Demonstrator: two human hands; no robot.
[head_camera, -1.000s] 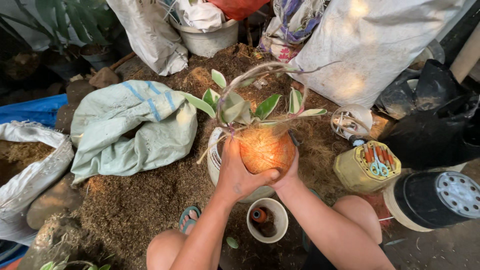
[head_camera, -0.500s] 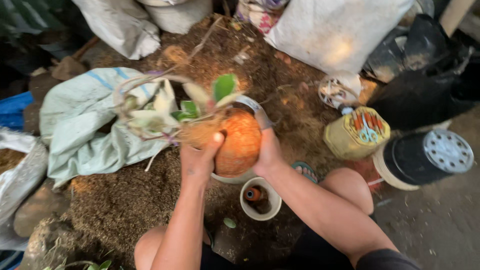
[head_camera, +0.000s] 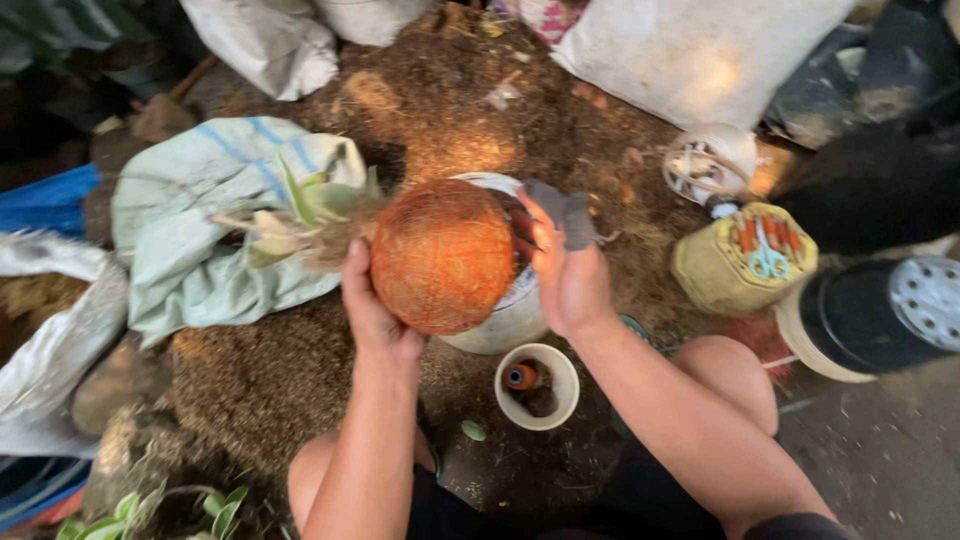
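Note:
An orange-brown fibre ball (head_camera: 443, 255) wound with thin thread carries a small green plant (head_camera: 300, 215) that points to the left. My left hand (head_camera: 372, 310) grips the ball from below and on its left side. My right hand (head_camera: 560, 265) is against the ball's right side, with a grey cloth strip on a finger. Under the ball stands a white bucket (head_camera: 515, 315), mostly hidden.
A small white cup (head_camera: 537, 387) with an orange spool sits between my knees. A yellow tub (head_camera: 745, 258) holds scissors and tools, next to a black pot (head_camera: 880, 315). White sacks (head_camera: 700, 50), a pale green sack (head_camera: 200, 230) and brown coir cover the ground.
The ball has been tipped over: the plant stood upright, then leaned, and now lies to the left. Both hands stayed on the ball while the view drifted.

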